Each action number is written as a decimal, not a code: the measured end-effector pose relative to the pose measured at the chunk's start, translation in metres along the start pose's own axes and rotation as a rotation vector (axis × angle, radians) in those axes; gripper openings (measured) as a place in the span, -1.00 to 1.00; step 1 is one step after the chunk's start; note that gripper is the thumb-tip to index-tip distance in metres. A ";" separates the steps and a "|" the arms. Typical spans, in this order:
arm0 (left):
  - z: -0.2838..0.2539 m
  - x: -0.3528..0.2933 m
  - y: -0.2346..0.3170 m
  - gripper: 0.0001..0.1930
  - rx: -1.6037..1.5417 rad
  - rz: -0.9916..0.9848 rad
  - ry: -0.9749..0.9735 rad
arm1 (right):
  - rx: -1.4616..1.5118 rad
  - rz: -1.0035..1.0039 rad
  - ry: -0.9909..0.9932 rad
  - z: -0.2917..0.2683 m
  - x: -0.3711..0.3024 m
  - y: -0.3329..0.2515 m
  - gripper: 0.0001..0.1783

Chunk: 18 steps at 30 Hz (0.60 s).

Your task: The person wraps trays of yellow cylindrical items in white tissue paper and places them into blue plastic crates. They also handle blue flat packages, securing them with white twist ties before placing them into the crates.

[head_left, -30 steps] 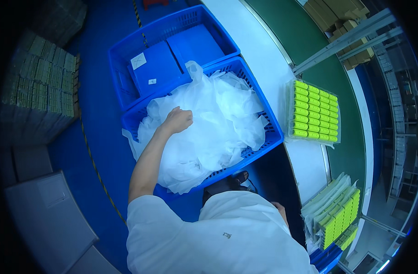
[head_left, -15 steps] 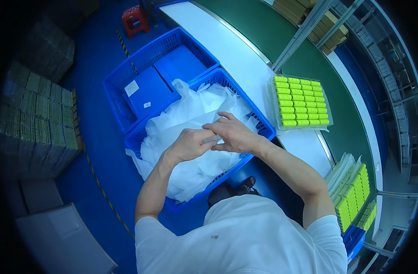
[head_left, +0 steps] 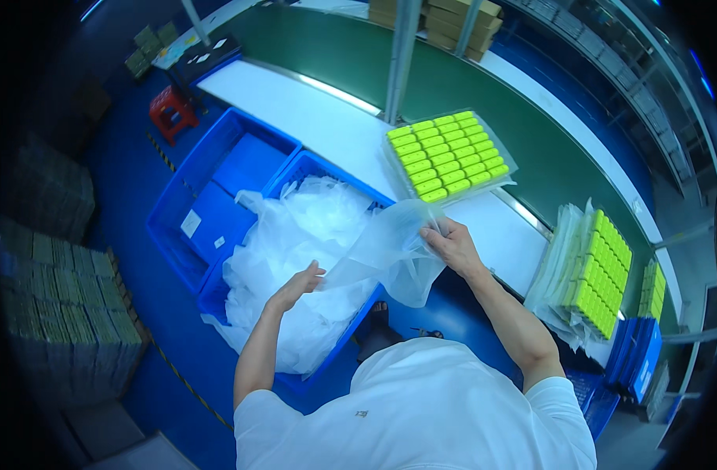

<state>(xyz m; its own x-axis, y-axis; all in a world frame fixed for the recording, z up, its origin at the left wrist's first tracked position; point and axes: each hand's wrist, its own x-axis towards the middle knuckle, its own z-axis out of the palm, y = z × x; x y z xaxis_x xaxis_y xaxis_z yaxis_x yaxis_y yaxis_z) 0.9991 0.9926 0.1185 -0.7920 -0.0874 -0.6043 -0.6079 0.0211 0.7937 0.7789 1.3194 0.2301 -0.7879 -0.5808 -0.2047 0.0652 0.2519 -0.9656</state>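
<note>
A thin translucent plastic bag (head_left: 401, 254) hangs from my right hand (head_left: 455, 247), whose fingers are closed on its upper right edge. The bag's other end trails left across the crate. Close to that end is my left hand (head_left: 298, 286), fingers stretched out and loosely apart, with no clear grip on the film. Beneath it, a heap of white translucent plastic bags (head_left: 296, 243) fills a blue basket crate (head_left: 321, 366) and spills over its near left rim.
A blue crate (head_left: 164, 243) holding blue panels adjoins the basket. Rows of yellow-green blocks (head_left: 451, 155) lie on the white bench top (head_left: 296, 106). Another batch of yellow-green blocks (head_left: 601, 274) stands further right. A red stool (head_left: 171, 115) and stacked packs (head_left: 68, 313) are at left.
My hands have moved apart. The right one has drawn a bag up and to the right, away from the heap; the left has shifted slightly left and down. The view has turned rightward.
</note>
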 end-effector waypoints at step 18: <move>0.414 -0.043 0.261 -0.83 0.342 0.973 -0.072 | -0.038 0.146 0.130 -0.232 -0.324 0.080 -0.79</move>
<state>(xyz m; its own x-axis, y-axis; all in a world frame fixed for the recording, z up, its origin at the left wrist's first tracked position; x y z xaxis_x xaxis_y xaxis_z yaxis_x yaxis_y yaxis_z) 0.8509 1.4139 0.3229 -0.9443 0.1780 0.2769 0.3227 0.3337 0.8857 0.8975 1.7070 0.2560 -0.8444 -0.4317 -0.3173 0.1633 0.3567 -0.9199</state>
